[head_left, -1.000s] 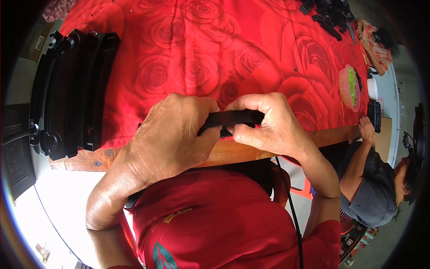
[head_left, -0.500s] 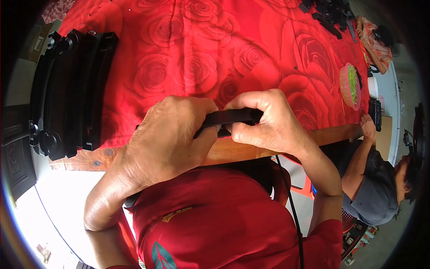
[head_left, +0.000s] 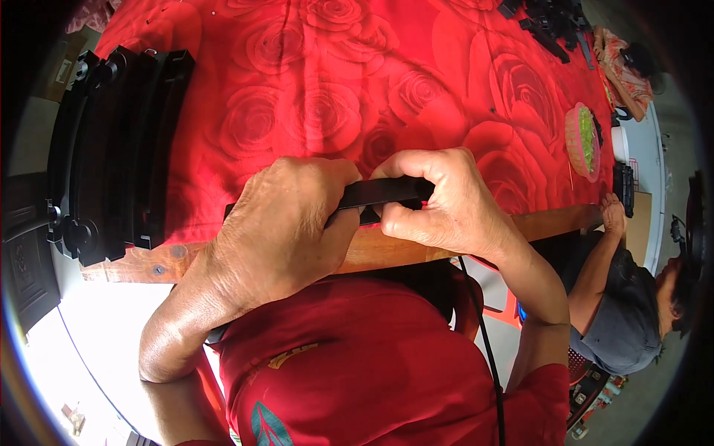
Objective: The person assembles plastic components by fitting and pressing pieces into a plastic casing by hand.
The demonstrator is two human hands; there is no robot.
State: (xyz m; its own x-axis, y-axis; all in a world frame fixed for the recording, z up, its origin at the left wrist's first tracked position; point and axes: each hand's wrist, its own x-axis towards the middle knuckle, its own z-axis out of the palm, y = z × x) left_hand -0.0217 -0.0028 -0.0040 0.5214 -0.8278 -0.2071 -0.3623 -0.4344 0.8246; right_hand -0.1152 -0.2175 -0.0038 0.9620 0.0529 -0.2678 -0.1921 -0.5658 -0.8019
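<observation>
A long black plastic piece [head_left: 381,192] is held level at the near table edge, with both my hands on it. My left hand [head_left: 275,227] wraps over its left part, back of the hand up, and hides most of that side. A small dark tip of the piece pokes out left of the knuckles. My right hand [head_left: 450,199] pinches the right end between thumb and curled fingers. What the fingertips do behind the piece is hidden.
Several long black plastic parts [head_left: 119,156] stand side by side at the table's left. A pink basket [head_left: 584,141] with green bits sits at the right, and a pile of black parts [head_left: 550,30] lies far right. A co-worker [head_left: 621,297] sits at the right edge. A black cable [head_left: 482,334] hangs before me.
The black piece has turned slightly in my hands, showing more of its flat face. More of its left tip shows beside my left hand. Both hands stay almost in place.
</observation>
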